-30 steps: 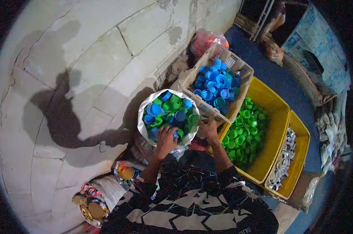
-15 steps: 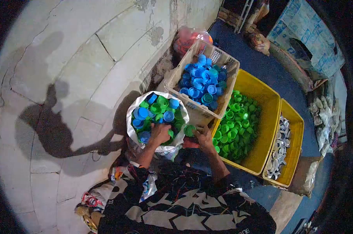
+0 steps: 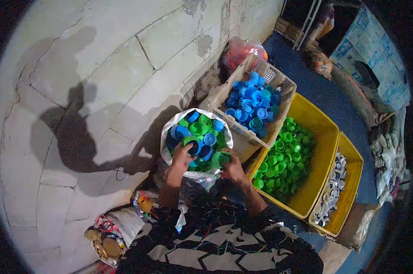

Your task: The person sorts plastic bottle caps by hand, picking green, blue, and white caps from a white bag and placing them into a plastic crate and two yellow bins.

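In front of me stands a white sack [image 3: 166, 137] with its rim rolled down, filled with mixed blue and green plastic caps [image 3: 209, 138]. Over its near left part, my left hand [image 3: 182, 159] is closed, fingers at the edge of a dark blue cap [image 3: 194, 147]. My right hand [image 3: 234, 168] is at the sack's right rim and grips a green cap [image 3: 221, 159] between thumb and fingers. Part of that cap overlaps the caps behind it.
Right of the sack, a beige plastic crate [image 3: 282, 107] holds blue caps. Beside it, a large yellow bin [image 3: 317, 137] holds green caps, and a narrower yellow bin [image 3: 350, 182] holds white-grey pieces. A cracked wall [image 3: 120, 82] runs along the left. Another bag [image 3: 124, 223] lies at lower left.
My left hand has come up from among the caps and now has a dark blue cap at its fingers. My right hand, still with a green cap, is closer to the sack's rim. The view has shifted.
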Demonstrator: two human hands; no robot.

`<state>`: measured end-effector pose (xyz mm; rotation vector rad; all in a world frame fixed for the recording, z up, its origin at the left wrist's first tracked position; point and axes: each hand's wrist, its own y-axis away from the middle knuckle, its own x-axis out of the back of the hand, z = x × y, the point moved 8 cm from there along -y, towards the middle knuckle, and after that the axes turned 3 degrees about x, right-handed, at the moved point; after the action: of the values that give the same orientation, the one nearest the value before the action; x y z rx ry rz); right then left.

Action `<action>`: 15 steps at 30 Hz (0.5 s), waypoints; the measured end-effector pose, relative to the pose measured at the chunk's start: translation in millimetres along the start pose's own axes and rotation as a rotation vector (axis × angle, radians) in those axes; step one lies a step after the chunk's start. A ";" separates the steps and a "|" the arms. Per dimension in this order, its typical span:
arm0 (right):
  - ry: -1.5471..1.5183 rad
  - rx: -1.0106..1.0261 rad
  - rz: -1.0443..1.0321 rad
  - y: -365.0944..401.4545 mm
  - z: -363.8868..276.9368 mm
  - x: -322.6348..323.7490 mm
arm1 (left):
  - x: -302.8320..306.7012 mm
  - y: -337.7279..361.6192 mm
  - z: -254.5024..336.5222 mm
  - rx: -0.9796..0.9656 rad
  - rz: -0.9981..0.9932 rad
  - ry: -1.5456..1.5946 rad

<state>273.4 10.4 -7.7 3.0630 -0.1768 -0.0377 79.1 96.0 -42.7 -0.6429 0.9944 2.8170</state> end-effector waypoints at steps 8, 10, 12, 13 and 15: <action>0.393 0.459 -0.134 -1.7 -57.6 -31.7 | 11.6 -19.8 -6.9 -0.095 -0.033 0.214; 0.544 0.500 -0.229 3.9 -78.6 -41.2 | 4.5 -13.5 -0.3 -0.114 -0.043 0.193; 0.623 0.493 -0.343 3.2 -80.4 -51.5 | -8.2 0.4 7.1 -0.116 -0.072 0.201; 0.627 0.466 -0.408 1.3 -78.2 -56.0 | -15.3 5.5 10.3 -0.117 -0.089 0.203; 0.686 0.418 -0.482 -1.7 -77.7 -62.6 | -21.1 8.7 13.1 -0.161 -0.093 0.149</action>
<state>213.6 24.9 71.0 3.1910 0.6622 1.1236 91.8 98.5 -19.7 -0.9037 0.7401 2.8208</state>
